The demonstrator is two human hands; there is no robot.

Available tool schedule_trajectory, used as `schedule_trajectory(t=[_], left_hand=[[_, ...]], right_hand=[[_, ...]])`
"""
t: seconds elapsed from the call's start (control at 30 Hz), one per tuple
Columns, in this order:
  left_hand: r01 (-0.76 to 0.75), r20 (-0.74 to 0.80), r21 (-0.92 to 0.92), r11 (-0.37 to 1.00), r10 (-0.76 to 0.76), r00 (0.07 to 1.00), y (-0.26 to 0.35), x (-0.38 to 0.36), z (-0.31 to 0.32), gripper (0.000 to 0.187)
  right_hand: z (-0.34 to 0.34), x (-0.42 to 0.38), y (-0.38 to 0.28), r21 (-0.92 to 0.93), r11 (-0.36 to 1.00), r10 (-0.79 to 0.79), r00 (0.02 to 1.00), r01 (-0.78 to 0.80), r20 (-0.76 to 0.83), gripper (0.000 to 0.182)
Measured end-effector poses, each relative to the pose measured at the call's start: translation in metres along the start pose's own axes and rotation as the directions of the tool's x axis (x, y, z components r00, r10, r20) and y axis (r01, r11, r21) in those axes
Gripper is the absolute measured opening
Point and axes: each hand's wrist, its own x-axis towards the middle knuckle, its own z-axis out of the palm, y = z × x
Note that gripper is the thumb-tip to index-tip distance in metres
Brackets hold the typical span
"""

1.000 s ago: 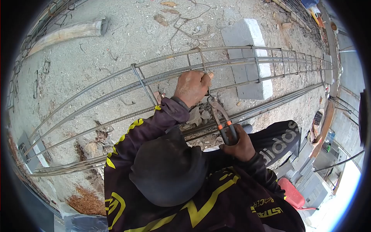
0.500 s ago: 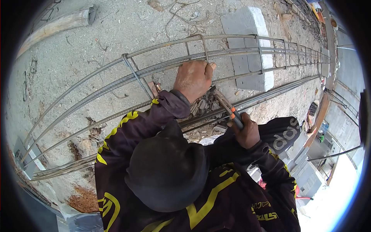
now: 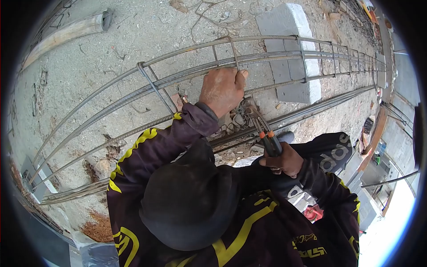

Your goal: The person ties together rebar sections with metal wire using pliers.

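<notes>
My left hand [image 3: 222, 91] is closed at a steel rebar cage [image 3: 178, 79], its fingers over the long bars and its thumb beside a square stirrup [image 3: 234, 53]. My right hand [image 3: 284, 160] grips a pair of end-cutting pincers [image 3: 258, 121] by the dark handles with orange bands. The handles stand a little apart. The pincers' metal head points up toward the cage's lower bar, just right of and below my left hand. What lies under my left palm is hidden.
Pale concrete blocks [image 3: 311, 66] sit under the cage on the right. A bundle of loose rebar [image 3: 324, 107] runs below it. A pipe [image 3: 66, 38] lies on the gravelly ground at upper left. Bent wire [image 3: 195, 26] lies at the top.
The pincers' head has shifted slightly away from my left hand and their handles have spread apart. My right hand has moved a little down and right. My left hand keeps its hold.
</notes>
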Motion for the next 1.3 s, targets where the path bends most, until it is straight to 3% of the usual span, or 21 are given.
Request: schedule_trajectory(t=[0.07,0.17,0.27,0.37,0.47,0.5,0.6,0.63,0.7,0.73,0.77,0.87,0.9,1.0,1.13,1.23,1.3], left_hand=[[0.01,0.014,0.007,1.0,-0.01,1.0,0.002,0.0,-0.002,0.038],[-0.027,-0.029,0.019,0.999,0.027,0.999,-0.001,0.001,0.001,0.038],[0.028,0.017,0.006,1.0,-0.028,0.999,-0.001,0.002,-0.001,0.039],[0.07,0.064,-0.082,0.994,-0.065,0.996,0.005,0.003,-0.007,0.041],[0.138,0.139,-0.175,0.975,-0.115,0.984,-0.002,0.003,-0.005,0.044],[0.161,0.141,-0.195,0.967,-0.135,0.981,-0.002,0.001,-0.005,0.043],[0.228,0.16,-0.255,0.94,-0.192,0.968,0.001,0.001,-0.011,0.042],[0.264,0.192,-0.27,0.926,-0.216,0.957,0.002,0.001,-0.013,0.042],[0.248,0.227,-0.273,0.93,-0.188,0.956,0.001,0.004,-0.014,0.044],[0.232,0.24,-0.243,0.942,-0.173,0.955,0.003,0.002,-0.014,0.044],[0.218,0.24,-0.214,0.952,-0.165,0.956,0.007,0.002,-0.018,0.044],[0.099,0.242,-0.11,0.989,-0.07,0.968,0.005,0.001,-0.029,0.041],[0.049,0.228,-0.103,0.993,-0.024,0.973,0.005,-0.001,-0.033,0.04],[0.03,0.269,-0.13,0.991,0.006,0.963,0.008,-0.007,-0.042,0.036],[0.037,0.295,-0.203,0.979,0.025,0.955,0.004,-0.01,-0.043,0.032],[0.069,0.368,-0.105,0.992,-0.026,0.929,0.016,-0.005,-0.052,0.03],[-0.064,0.202,-0.077,0.995,0.078,0.976,0.007,-0.014,-0.042,0.029]], right_hand=[[-0.004,-0.003,-0.005,0.122,0.992,0.02,0.996,-0.031,0.092,0.027],[-0.018,-0.001,-0.005,0.347,0.908,0.085,0.917,-0.232,0.391,0.024],[-0.019,0.002,0.002,0.401,0.877,0.058,0.888,-0.264,0.457,0.023],[-0.029,0.016,0.014,0.489,0.748,-0.082,0.669,-0.448,0.739,0.025],[-0.032,0.025,0.02,0.385,0.892,-0.126,0.69,-0.235,0.713,0.028],[-0.03,0.022,0.02,0.37,0.913,-0.124,0.748,-0.172,0.652,0.024],[-0.027,0.007,0.001,0.283,0.959,-0.152,0.895,0.03,0.419,0.033],[-0.024,-0.006,-0.005,0.232,0.972,-0.098,0.965,0.04,0.245,0.049],[-0.023,-0.02,-0.009,-0.226,0.921,-0.337,0.94,0.317,-0.055,0.052],[-0.019,-0.026,-0.009,-0.466,0.809,-0.471,0.869,0.359,-0.148,0.053],[-0.012,-0.036,-0.014,-0.683,0.693,-0.535,0.799,0.229,-0.274,0.06],[-0.002,-0.055,-0.017,-0.941,0.326,-0.843,0.477,0.085,-0.249,0.061],[-0.009,-0.052,-0.013,-0.985,0.154,-0.943,0.308,0.076,-0.124,0.062],[-0.012,-0.058,-0.02,-0.993,-0.027,-0.972,0.235,-0.116,-0.001,0.063],[-0.026,-0.044,-0.003,-0.999,-0.022,-0.92,0.391,-0.024,0.011,0.066],[-0.032,-0.049,-0.018,-0.997,0.067,-0.863,0.503,0.034,-0.041,0.064],[-0.023,-0.052,-0.022,-0.974,0.201,-0.837,0.535,0.108,-0.113,0.058]])
